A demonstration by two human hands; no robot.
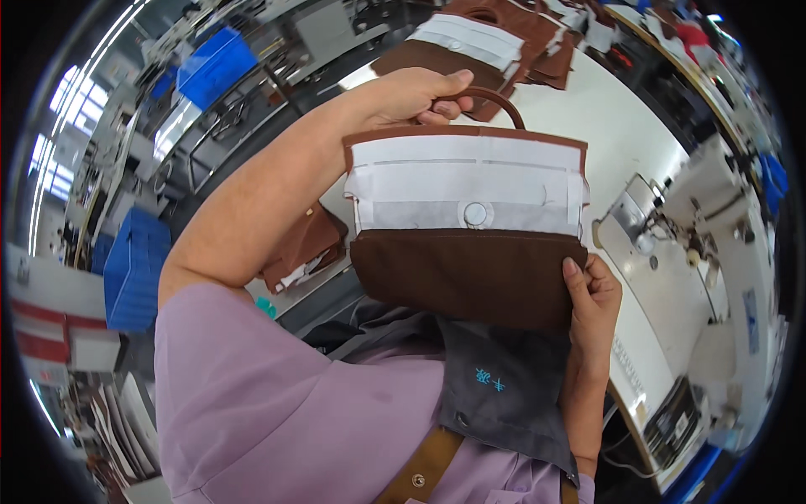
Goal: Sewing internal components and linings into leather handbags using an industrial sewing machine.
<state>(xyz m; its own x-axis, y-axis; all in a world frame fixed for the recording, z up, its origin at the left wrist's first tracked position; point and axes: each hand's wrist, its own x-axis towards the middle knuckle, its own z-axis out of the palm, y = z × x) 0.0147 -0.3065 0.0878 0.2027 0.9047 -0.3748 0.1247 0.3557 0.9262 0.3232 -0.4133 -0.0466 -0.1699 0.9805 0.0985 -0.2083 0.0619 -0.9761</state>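
An unfinished handbag (466, 273) hangs in front of my chest, held in both hands. Its lower part is dark brown fabric. Across the upper part runs a white panel (420, 174) with a round disc (475, 215) near its lower edge, and reddish-brown trim edges the top. My left hand (420, 94) is closed round the left side of the brown handle (501, 102). At the bag's lower right side, my right hand (594, 290) pinches the dark fabric, thumb in front and the other fingers partly hidden behind.
Similar bag pieces (466, 42) lie stacked at the far end of the white table (625, 126). A sewing machine (709, 197) stands on the right. Another brown piece (312, 244) lies under my left arm. Blue bins (138, 269) stand on the left.
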